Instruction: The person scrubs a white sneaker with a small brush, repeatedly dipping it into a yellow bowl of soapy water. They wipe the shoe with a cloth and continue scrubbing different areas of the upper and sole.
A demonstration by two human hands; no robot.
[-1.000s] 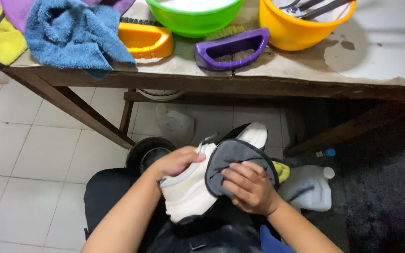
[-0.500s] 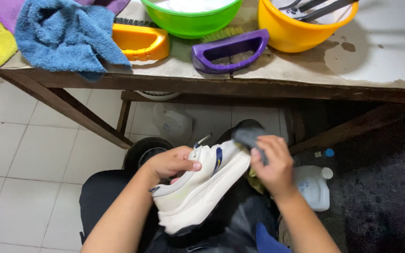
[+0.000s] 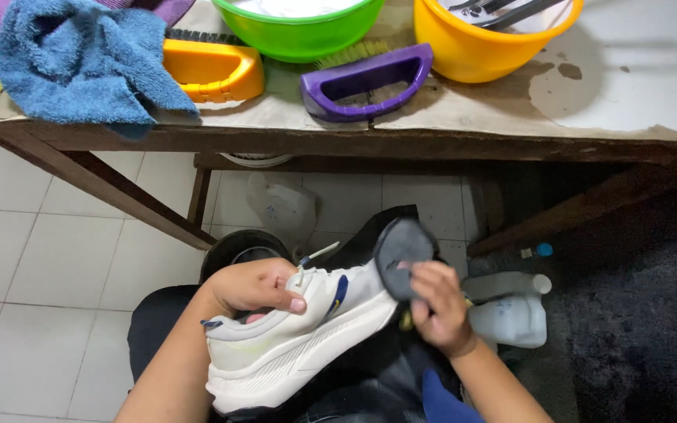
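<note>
A white sneaker (image 3: pixel 291 345) with a dark side mark lies on its side across my lap, toe pointing up and right. My left hand (image 3: pixel 256 286) grips it at the collar and tongue, thumb over the laces. My right hand (image 3: pixel 440 305) holds a dark grey cloth (image 3: pixel 401 247) pressed against the toe end of the sneaker. My forearms come in from the bottom edge.
Above my lap stands a wooden table (image 3: pixel 401 141) carrying a blue towel (image 3: pixel 80 59), an orange brush (image 3: pixel 213 70), a purple brush (image 3: pixel 366 78), a green bowl (image 3: pixel 303 27) and a yellow bowl (image 3: pixel 495 35). White plastic jugs (image 3: pixel 511 317) and a dark round tub (image 3: pixel 240 247) sit on the tiled floor.
My right hand slid the grey cloth from the sneaker's side up to its toe. The sneaker turned a little in my left hand, showing more of its side.
</note>
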